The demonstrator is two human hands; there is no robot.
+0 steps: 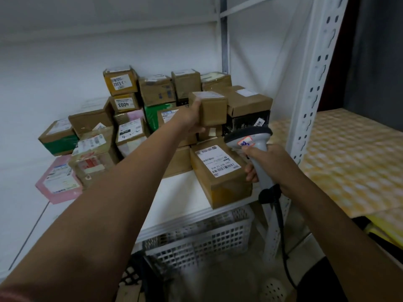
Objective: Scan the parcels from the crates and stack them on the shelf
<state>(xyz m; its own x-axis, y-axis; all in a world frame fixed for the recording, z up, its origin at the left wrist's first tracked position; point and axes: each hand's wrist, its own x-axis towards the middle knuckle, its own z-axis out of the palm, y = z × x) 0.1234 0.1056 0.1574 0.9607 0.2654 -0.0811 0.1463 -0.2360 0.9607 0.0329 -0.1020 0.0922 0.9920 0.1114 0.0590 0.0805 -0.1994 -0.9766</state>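
My left hand [192, 118] grips a small brown cardboard parcel [211, 109] and holds it out over the pile of parcels [122, 118] on the white shelf [178, 197]. My right hand [268, 164] holds a grey barcode scanner [253, 140] by its handle, its head pointing left near the pile. A long brown parcel with a white label [220, 173] lies at the shelf's front edge, just left of the scanner. A white plastic crate [200, 238] stands below the shelf.
A white perforated shelf upright [314, 79] rises to the right of the pile. Beyond it a shelf covered in yellow patterned sheet [349, 162] extends right. The scanner's black cable [281, 236] hangs down in front of the crate. Pink and green parcels lie at the pile's left.
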